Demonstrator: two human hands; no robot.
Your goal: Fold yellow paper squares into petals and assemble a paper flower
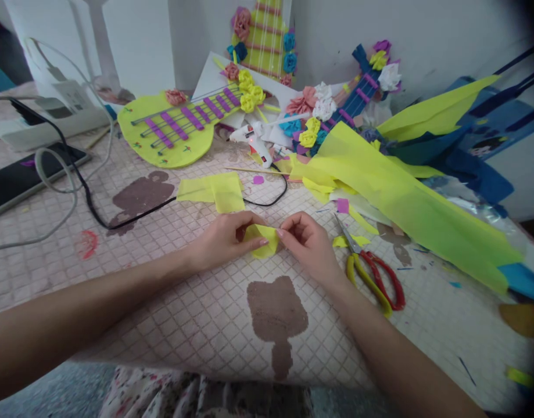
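A small piece of yellow crepe paper point(263, 246) is held between my two hands, just above the patterned tablecloth. My left hand point(232, 239) grips its left side, with the thumb lying across the front. At its right edge, my right hand point(305, 241) pinches the paper between thumb and fingertips. Beyond my left hand lie flat yellow paper pieces point(226, 191) resting over a black cord. Scissors point(371, 270) with red and yellow handles lie partly open, to the right of my right hand.
A white glue gun point(254, 142) stands behind my hands. Paper guitars with flowers, one yellow point(171, 136) and one blue point(358, 96), lie at the back. Long yellow crepe sheets point(406, 203) cover the right side. A phone point(31, 174), cables and a power strip point(53, 119) occupy the left.
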